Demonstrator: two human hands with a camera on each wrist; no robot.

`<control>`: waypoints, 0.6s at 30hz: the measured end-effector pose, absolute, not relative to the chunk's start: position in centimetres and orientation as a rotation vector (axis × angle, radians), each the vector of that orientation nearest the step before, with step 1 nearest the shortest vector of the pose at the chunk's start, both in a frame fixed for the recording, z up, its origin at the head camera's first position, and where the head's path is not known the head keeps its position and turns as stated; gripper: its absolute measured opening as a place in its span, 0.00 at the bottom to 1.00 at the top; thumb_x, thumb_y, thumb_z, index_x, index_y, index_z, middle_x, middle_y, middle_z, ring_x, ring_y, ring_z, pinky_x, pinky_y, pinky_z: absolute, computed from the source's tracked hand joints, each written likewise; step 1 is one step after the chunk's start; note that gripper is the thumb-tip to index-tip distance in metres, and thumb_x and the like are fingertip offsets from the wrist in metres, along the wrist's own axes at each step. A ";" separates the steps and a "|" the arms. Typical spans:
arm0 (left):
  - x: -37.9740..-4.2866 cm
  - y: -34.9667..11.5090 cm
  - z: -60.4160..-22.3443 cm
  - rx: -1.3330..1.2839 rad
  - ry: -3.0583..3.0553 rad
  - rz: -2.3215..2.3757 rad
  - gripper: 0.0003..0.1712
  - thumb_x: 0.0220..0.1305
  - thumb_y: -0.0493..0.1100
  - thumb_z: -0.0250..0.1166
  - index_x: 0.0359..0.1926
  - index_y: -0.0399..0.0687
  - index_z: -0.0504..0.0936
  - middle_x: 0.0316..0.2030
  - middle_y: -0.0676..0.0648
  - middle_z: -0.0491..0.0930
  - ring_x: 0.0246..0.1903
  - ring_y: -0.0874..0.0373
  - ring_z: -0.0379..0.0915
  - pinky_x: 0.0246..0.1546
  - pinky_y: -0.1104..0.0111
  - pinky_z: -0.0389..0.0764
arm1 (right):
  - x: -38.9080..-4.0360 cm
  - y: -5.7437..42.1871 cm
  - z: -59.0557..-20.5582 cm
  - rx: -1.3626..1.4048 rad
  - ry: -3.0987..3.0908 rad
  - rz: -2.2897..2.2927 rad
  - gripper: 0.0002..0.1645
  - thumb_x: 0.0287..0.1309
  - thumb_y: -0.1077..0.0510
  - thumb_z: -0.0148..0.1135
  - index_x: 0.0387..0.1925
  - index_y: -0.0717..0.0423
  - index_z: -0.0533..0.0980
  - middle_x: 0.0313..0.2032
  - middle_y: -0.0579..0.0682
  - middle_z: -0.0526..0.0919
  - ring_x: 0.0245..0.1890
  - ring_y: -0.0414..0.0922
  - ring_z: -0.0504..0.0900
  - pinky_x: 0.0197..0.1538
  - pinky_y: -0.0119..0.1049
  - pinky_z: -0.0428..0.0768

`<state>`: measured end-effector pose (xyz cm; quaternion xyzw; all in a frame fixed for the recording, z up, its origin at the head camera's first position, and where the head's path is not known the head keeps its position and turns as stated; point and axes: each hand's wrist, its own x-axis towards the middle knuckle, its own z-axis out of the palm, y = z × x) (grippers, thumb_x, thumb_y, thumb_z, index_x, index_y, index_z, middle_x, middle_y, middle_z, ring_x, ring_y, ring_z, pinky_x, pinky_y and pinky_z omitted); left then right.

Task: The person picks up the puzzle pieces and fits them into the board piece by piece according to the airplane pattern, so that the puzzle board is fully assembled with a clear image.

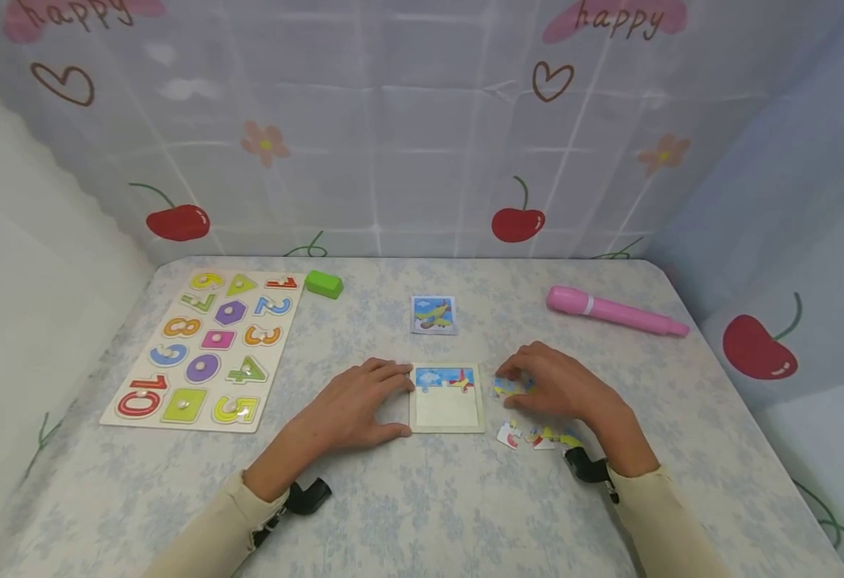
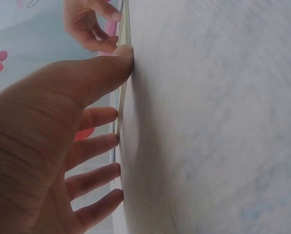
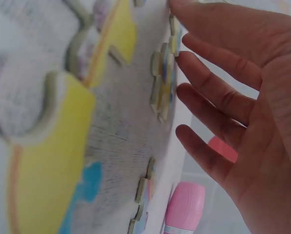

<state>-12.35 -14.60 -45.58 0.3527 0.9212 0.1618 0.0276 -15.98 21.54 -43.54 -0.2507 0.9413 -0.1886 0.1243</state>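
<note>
My left hand (image 1: 360, 408) lies along the left edge of a small jigsaw tray (image 1: 447, 416), thumb at its lower corner and fingertips at its upper left side. The tray's top row holds joined pieces with blue sky and a red-and-yellow part; bare pale wood shows below. Just right of the tray, my right hand (image 1: 555, 387) hovers low over several jigsaw pieces (image 1: 503, 387), fingers loosely bent. In the right wrist view the fingertips come right beside the pieces (image 3: 161, 87). More loose pieces (image 1: 508, 434) with yellow and red print lie nearer my right wrist.
A picture card (image 1: 434, 315) showing a yellow airplane lies behind the tray. On the left is a number-and-shape peg board (image 1: 197, 345), with a green block (image 1: 324, 284) at its far corner. A pink tube-shaped object (image 1: 617, 311) lies at the back right, before the curtain.
</note>
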 end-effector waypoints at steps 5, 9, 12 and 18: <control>-12.3 -14.6 -45.5 1.092 2.842 0.513 0.35 0.65 0.64 0.76 0.67 0.55 0.83 0.75 0.49 0.74 0.72 0.48 0.70 0.64 0.48 0.79 | -15.9 21.4 -43.6 -0.746 2.763 -0.543 0.21 0.58 0.54 0.83 0.53 0.48 0.89 0.43 0.38 0.85 0.48 0.42 0.79 0.54 0.47 0.82; -12.3 -14.7 -45.6 1.096 2.843 0.516 0.35 0.65 0.64 0.77 0.67 0.55 0.83 0.75 0.49 0.74 0.72 0.48 0.70 0.64 0.48 0.78 | -15.9 21.4 -43.8 -0.763 2.772 -0.547 0.20 0.58 0.55 0.83 0.52 0.48 0.89 0.42 0.38 0.85 0.47 0.42 0.79 0.54 0.47 0.82; -12.3 -14.7 -45.7 1.096 2.843 0.514 0.35 0.65 0.64 0.76 0.67 0.55 0.83 0.75 0.49 0.74 0.72 0.48 0.70 0.65 0.48 0.78 | -15.9 21.4 -43.9 -0.787 2.777 -0.543 0.19 0.58 0.55 0.83 0.51 0.48 0.89 0.43 0.38 0.85 0.47 0.42 0.79 0.53 0.46 0.83; -12.3 -14.7 -45.7 1.094 2.851 0.510 0.35 0.65 0.65 0.76 0.67 0.55 0.82 0.75 0.49 0.74 0.72 0.49 0.70 0.64 0.49 0.79 | -15.8 21.1 -43.7 -0.852 2.808 -0.530 0.17 0.59 0.54 0.82 0.50 0.48 0.89 0.41 0.38 0.84 0.44 0.41 0.78 0.49 0.43 0.82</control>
